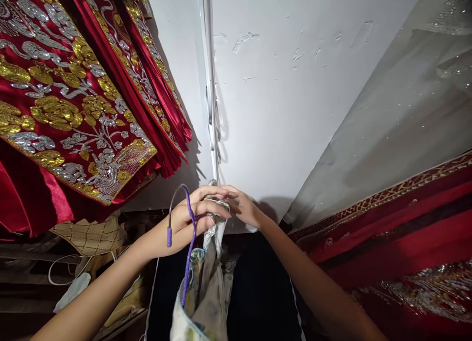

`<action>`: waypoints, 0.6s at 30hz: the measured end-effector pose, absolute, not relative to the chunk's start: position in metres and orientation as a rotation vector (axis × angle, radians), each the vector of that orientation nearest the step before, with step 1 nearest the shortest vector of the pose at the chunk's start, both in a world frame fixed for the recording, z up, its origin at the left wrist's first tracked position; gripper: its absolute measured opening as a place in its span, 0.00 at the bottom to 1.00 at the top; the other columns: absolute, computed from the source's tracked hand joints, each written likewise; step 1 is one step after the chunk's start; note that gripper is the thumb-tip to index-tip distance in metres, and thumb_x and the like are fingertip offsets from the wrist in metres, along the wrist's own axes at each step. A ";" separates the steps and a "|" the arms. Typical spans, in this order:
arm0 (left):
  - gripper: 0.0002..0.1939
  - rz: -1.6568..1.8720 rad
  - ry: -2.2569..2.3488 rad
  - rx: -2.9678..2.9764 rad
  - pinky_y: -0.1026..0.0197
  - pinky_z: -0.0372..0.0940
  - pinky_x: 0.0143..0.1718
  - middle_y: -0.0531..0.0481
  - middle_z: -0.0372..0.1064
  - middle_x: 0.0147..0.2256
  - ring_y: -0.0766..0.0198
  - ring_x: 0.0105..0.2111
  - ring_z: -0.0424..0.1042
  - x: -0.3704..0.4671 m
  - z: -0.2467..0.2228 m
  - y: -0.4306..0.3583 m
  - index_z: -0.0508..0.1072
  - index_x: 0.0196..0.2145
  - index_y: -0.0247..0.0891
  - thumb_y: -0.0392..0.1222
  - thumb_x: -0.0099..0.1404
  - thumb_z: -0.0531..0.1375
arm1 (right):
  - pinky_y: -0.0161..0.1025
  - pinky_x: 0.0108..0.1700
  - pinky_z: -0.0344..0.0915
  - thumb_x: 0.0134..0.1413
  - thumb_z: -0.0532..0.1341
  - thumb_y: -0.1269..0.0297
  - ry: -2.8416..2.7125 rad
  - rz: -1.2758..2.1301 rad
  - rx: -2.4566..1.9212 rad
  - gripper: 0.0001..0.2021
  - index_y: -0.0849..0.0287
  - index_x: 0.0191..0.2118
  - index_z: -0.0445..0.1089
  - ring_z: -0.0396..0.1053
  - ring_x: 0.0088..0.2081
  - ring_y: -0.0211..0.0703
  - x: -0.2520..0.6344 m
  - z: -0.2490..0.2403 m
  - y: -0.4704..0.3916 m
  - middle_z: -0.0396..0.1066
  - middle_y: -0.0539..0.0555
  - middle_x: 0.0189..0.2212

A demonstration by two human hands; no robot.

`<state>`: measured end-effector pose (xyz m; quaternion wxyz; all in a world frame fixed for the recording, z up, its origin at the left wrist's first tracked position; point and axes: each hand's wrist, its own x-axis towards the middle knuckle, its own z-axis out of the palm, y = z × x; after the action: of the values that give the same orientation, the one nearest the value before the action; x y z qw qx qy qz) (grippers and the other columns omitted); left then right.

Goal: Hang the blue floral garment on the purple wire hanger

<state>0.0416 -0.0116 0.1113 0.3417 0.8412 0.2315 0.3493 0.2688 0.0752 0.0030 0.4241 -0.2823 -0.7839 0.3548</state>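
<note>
My left hand (193, 220) is closed on the gathered top of a pale patterned garment (212, 301), thumb and fingers pinching the fabric. My right hand (238, 205) meets it from the other side at the same bunched fabric; its fingertips are partly hidden behind the left hand. A purple-wrapped wire hanger (191, 247) runs down into the garment. Its hook arches up over the back of my left hand, with the wire crossing near the fingers. The garment hangs down in front of my body, its blue-edged opening facing up.
Red garments with gold and silver embroidery (92, 105) hang at the left. A white wall panel (273, 109) with a metal edge strip (208, 60) stands ahead. Sheer sparkling fabric (391, 129) and red cloth (383, 237) hang at the right. A beige beaded item (92, 235) lies lower left.
</note>
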 end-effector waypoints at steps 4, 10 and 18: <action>0.15 0.964 0.607 2.119 0.45 0.63 0.61 0.43 0.66 0.59 0.48 0.58 0.68 0.036 0.122 -0.014 0.82 0.44 0.45 0.45 0.74 0.54 | 0.52 0.61 0.62 0.60 0.65 0.51 -1.718 0.741 -0.773 0.14 0.53 0.46 0.71 0.67 0.56 0.52 0.276 0.003 0.075 0.70 0.58 0.47; 0.12 0.761 0.500 2.167 0.47 0.69 0.57 0.41 0.71 0.56 0.48 0.54 0.73 0.047 0.139 -0.025 0.84 0.43 0.46 0.44 0.71 0.59 | 0.45 0.53 0.66 0.64 0.56 0.43 -1.796 1.280 -0.768 0.21 0.54 0.48 0.70 0.69 0.48 0.48 0.281 0.024 0.078 0.72 0.55 0.46; 0.19 0.947 0.842 2.075 0.45 0.62 0.64 0.42 0.69 0.59 0.47 0.61 0.67 0.027 0.123 -0.007 0.79 0.51 0.47 0.45 0.61 0.69 | 0.35 0.24 0.59 0.47 0.69 0.42 -1.104 1.345 -0.918 0.24 0.56 0.26 0.61 0.58 0.20 0.35 0.320 0.008 0.076 0.62 0.46 0.19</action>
<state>0.0268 -0.0070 0.1229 0.3477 0.8001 0.3247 0.3653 0.3201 0.0762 0.0080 0.5539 -0.3884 -0.4671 0.5693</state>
